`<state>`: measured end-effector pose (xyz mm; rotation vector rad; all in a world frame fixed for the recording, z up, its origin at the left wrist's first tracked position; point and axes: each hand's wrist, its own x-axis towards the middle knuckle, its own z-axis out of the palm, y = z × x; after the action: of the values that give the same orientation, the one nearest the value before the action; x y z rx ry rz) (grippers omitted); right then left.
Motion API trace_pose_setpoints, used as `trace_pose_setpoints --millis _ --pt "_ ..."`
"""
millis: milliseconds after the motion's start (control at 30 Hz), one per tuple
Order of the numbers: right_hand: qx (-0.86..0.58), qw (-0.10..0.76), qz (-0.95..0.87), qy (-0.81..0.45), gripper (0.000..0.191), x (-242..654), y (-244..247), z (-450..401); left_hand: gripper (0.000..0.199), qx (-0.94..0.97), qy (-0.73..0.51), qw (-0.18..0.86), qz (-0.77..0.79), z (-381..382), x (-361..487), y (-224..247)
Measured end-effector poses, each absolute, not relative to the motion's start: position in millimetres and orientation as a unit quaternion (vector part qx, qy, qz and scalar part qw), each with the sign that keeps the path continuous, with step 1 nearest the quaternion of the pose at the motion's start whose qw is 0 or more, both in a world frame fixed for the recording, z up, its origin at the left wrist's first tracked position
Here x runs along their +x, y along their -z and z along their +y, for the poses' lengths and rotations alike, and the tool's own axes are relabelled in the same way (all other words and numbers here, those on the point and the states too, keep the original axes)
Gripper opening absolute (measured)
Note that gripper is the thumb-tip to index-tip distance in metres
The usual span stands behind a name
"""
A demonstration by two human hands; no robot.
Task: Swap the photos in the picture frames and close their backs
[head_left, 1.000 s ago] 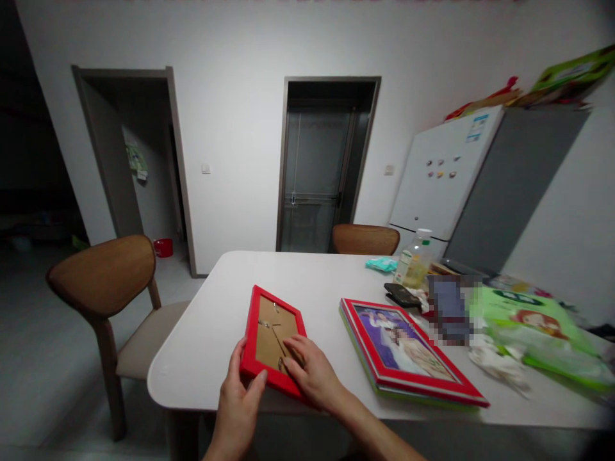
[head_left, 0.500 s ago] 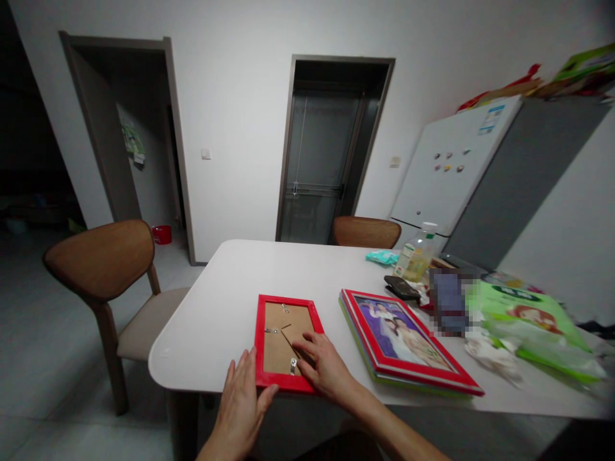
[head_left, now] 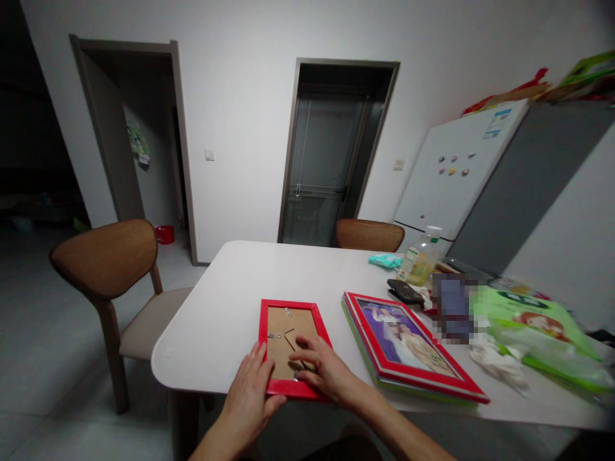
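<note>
A red picture frame [head_left: 325,324] lies face down near the table's front edge, its brown backing board [head_left: 278,349] and small metal clips facing up. My left hand [head_left: 252,397] rests on the frame's lower left side, fingers stretched out flat. Over the lower right part of the backing is my right hand [head_left: 324,371], fingers bent and apart, the tips near the bottom clip. Whether those fingertips press on anything is hard to tell. To the right lies a stack of frames; the top one, a red frame [head_left: 364,331], holds a photo of people in light clothes.
The white table [head_left: 216,307] also bears a bottle [head_left: 420,259], a black object [head_left: 405,291], a teal packet [head_left: 385,260], crumpled tissue [head_left: 500,363] and a green bag [head_left: 533,317]. Chairs [head_left: 108,256] stand at the left and behind; a fridge [head_left: 461,166] is at the right.
My left hand has shifted up and inward along the frame's side. My right fingers have moved down over the bottom clip. The view has shifted slightly.
</note>
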<state>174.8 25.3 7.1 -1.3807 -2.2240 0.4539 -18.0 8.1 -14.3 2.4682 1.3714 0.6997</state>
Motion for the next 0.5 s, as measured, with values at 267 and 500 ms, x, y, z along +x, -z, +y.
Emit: trace_pose_setpoints --millis 267,500 --pt "-0.519 0.240 -0.812 -0.118 0.016 163 -4 32 0.020 0.843 -0.244 0.130 0.462 5 -19 -1" --pt "-0.554 0.242 -0.793 -0.074 0.021 132 -6 64 0.054 0.846 -0.225 0.162 0.456 10 -14 -4"
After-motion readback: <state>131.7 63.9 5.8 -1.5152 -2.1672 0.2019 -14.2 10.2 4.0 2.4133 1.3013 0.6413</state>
